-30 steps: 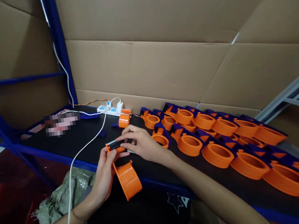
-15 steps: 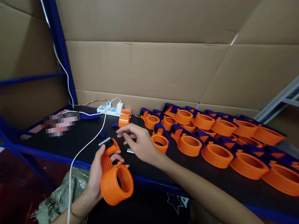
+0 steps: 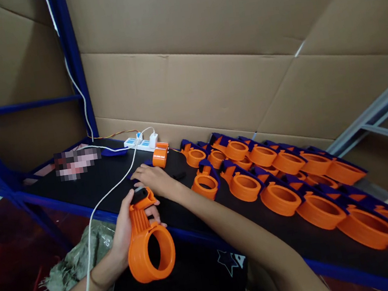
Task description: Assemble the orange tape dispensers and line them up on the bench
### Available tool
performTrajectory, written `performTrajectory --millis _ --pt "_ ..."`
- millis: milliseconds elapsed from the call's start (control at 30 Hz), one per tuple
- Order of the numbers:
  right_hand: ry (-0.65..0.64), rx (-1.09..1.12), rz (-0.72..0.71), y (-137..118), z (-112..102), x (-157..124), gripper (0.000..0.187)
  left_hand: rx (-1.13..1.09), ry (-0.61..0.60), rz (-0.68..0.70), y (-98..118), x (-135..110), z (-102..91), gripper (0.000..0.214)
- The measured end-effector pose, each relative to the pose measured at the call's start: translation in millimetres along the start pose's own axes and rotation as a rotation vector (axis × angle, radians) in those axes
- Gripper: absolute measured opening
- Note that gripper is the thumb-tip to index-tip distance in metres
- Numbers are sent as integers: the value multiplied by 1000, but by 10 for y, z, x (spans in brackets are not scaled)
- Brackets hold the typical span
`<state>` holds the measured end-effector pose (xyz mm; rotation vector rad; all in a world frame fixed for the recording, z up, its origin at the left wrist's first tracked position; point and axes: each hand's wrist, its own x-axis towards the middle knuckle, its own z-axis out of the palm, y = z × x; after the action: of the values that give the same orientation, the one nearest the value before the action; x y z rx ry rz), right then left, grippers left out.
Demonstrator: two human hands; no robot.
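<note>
My left hand (image 3: pixel 124 227) is closed around an orange plastic tape dispenser (image 3: pixel 136 262), its big ring hanging down toward me. A small black piece (image 3: pixel 140 192) sits in the upper end of the dispenser, beside my thumb. Just beyond it, my right hand (image 3: pixel 153 180) reaches low over the black tabletop with its fingers stretched to the left. Those fingertips are at a small dark blue piece (image 3: pixel 130 181), mostly covered by the hand; a firm grip on it is not visible. Behind the right hand lies an orange double-ring part (image 3: pixel 160 154).
Several orange dispensers (image 3: pixel 245 187) with dark blue parts stand in rows on the right. A white power strip (image 3: pixel 139 144) lies at the back, and its white cable (image 3: pixel 113 188) crosses in front of me. Cardboard (image 3: pixel 185 84) walls the table's back. A small black item (image 3: pixel 179 176) lies beyond my right forearm.
My right hand has moved left and down to the tabletop, with its fingers stretched out. My left hand keeps the dispenser, which has tilted; the pale serrated edge on its black piece no longer shows.
</note>
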<state>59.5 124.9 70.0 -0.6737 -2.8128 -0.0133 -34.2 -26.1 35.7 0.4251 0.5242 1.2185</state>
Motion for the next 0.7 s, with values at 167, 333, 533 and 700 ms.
performTrajectory --millis 167,333,533,700 --pt "-4 79 55 93 -83 -48 25 24 -9 -18 -26 -7 28 58" --pt "-31 239 72 100 -63 43 31 28 12 -23 -45 -20 64 56" --pt "-43 504 126 142 -320 -213 32 -2 98 22 0 -57 70 37" --pt "3 1049 210 117 -644 -708 44 -71 112 59 -18 -93 141 23"
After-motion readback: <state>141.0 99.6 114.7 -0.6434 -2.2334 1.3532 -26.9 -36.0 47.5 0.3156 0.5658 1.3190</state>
